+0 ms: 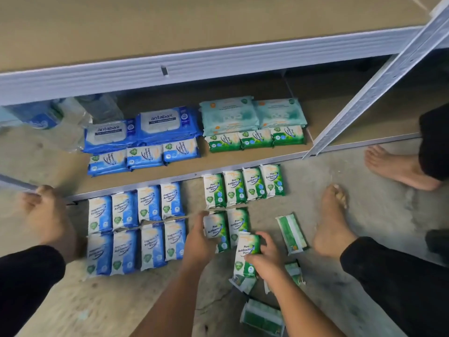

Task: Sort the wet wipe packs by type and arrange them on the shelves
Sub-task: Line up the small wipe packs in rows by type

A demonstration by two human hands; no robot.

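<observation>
Now | shelf [184, 170]: wipe packs [167, 125] | left grip [199, 242] holds pine pack [216, 231] | right grip [266, 259] holds second pack [246, 251]

My left hand [198, 242] grips a green pine pack [216, 231] on the floor [376, 210]. My right hand [266, 260] holds a second pine pack [246, 251] just beside it. Blue packs [136, 229] lie along the bottom shelf [218, 164] front edge.

Blue packs [148, 203] and green packs [234, 188] cover the floor [376, 205] and bottom shelf [60, 164].
</observation>
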